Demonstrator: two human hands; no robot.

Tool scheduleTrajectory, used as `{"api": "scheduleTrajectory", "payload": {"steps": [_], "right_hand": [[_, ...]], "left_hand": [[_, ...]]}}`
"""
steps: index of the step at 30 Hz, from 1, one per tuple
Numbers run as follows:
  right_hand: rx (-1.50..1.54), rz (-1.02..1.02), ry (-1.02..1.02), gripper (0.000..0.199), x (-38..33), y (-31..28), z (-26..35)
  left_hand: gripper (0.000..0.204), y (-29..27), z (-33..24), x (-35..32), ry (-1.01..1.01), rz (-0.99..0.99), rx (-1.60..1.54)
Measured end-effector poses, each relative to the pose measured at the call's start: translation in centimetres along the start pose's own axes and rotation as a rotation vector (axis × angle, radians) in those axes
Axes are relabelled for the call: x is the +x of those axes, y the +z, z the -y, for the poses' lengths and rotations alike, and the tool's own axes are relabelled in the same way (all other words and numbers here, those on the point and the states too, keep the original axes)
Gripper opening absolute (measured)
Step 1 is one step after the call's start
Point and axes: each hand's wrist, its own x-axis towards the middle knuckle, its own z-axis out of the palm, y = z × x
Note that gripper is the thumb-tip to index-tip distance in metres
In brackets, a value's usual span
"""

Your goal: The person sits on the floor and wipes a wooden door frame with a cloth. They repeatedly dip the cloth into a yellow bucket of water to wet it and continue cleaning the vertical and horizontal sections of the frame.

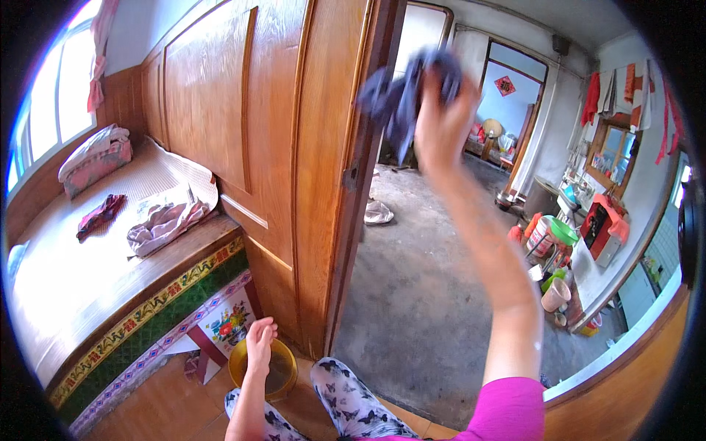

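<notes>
My right hand (446,121) is raised high, its fingers closed around a dark blue cloth (397,103). Loose parts of the cloth hang to the left, in front of the upper door edge in this view; whether it touches the wood is unclear. Cloth and hand are slightly blurred. Low down, my left hand (259,339) is above a yellow basin (237,361) holding what looks like water. Its fingers are loosely bent and slightly apart, with nothing visible in them. The brown wooden door (331,147) stands beside the basin.
At left, a raised bed (66,257) with a tiled front carries folded bedding (95,162) and crumpled clothes (165,224). Through the doorway lies a grey concrete floor (419,294). Buckets, a green bowl (562,231) and a pinkish pot (557,294) crowd the right wall.
</notes>
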Motion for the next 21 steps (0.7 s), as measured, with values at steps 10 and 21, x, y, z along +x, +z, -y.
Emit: {"api": "scheduleTrajectory", "payload": {"steps": [10,21], "right_hand": [[0.040,-0.003,0.004,0.045,3.2,10.7,-6.2],[0.079,0.792,0.428,0.055,-19.5,-8.1,-7.3]], "left_hand": [[0.025,0.4,2.0,1.0,-0.244,0.043,0.245],[0.022,1.2,4.3,2.5,-0.158,0.138,0.325]]}}
